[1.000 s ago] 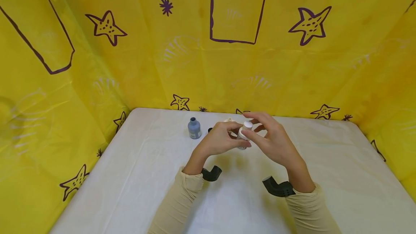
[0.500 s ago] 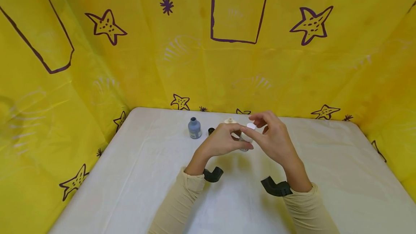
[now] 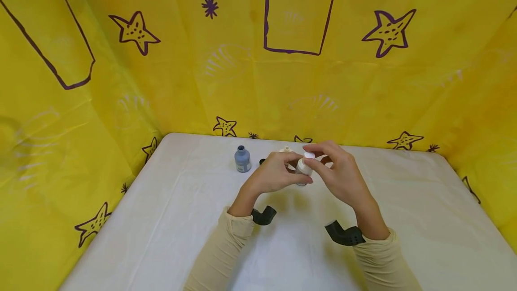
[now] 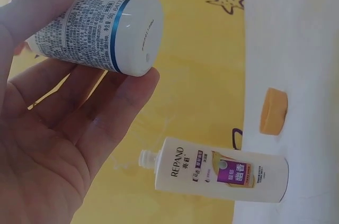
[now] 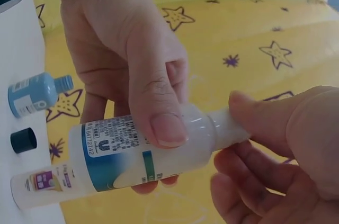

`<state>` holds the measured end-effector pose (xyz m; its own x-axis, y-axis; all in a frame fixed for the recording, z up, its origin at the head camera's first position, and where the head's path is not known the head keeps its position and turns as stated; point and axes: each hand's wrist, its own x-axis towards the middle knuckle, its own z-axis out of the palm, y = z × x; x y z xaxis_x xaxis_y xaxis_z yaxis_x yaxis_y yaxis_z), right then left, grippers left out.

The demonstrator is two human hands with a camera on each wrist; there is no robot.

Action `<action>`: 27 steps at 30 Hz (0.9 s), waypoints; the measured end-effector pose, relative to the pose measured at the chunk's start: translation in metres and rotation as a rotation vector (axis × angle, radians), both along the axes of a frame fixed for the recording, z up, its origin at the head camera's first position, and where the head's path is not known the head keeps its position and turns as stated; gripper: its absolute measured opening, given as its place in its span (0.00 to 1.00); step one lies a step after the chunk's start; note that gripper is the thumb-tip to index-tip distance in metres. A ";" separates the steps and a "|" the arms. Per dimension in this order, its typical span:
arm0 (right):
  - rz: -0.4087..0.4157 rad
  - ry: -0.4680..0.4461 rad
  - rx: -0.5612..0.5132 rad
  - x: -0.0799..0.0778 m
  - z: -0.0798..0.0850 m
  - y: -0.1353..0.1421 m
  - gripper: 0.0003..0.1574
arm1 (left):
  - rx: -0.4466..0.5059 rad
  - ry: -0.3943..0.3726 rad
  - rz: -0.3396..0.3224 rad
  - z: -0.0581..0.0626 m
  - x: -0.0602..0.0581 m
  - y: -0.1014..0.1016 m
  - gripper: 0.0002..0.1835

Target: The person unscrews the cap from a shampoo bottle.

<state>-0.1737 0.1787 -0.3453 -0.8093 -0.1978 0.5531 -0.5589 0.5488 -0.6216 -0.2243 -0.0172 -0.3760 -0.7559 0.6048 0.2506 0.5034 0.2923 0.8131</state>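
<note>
A small white bottle (image 3: 304,168) with a teal-banded, printed label is held off the table by my left hand (image 3: 274,173), its thumb on one side and fingers on the other. On the bottle's neck sits a white cap (image 5: 230,128), which my right hand (image 3: 341,172) pinches between thumb and fingers. The bottle's flat base (image 4: 142,36) faces the left wrist camera. Whether the cap is loose or tight on the neck cannot be seen.
An uncapped blue bottle (image 3: 243,160) stands left of the hands, with a dark cap (image 5: 24,140) near it. Behind the left hand is an uncapped cream bottle (image 4: 222,171) with an orange cap (image 4: 274,111) nearby. A yellow patterned cloth (image 3: 242,84) hangs behind the white table (image 3: 194,201).
The held bottle and both hands shifted slightly right, then back left. My right fingers have changed their position around the cap. The standing bottles have not moved.
</note>
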 end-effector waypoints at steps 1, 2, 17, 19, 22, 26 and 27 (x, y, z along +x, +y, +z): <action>0.019 -0.001 0.003 0.000 0.000 0.000 0.19 | 0.003 -0.006 0.002 0.000 0.000 0.000 0.20; 0.035 -0.004 0.006 0.001 0.001 0.001 0.20 | 0.007 -0.011 0.004 0.000 0.000 -0.001 0.19; -0.079 -0.084 -0.019 -0.001 0.003 -0.004 0.24 | 0.018 0.006 -0.022 -0.001 -0.001 0.000 0.17; -0.098 -0.093 -0.027 -0.002 0.002 -0.004 0.22 | 0.023 0.010 -0.033 -0.001 -0.001 0.002 0.16; -0.111 -0.089 -0.028 -0.003 0.000 -0.005 0.20 | 0.015 0.026 -0.037 -0.001 0.000 0.003 0.15; -0.104 -0.070 -0.028 -0.003 -0.004 -0.005 0.17 | -0.001 0.041 -0.035 -0.001 -0.001 0.002 0.15; -0.100 -0.061 -0.029 -0.003 -0.004 -0.005 0.17 | -0.004 0.043 -0.036 -0.001 -0.001 0.002 0.16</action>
<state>-0.1764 0.1739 -0.3495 -0.8564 -0.0990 0.5067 -0.4630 0.5815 -0.6690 -0.2251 -0.0154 -0.3772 -0.7221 0.6327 0.2799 0.5483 0.2766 0.7892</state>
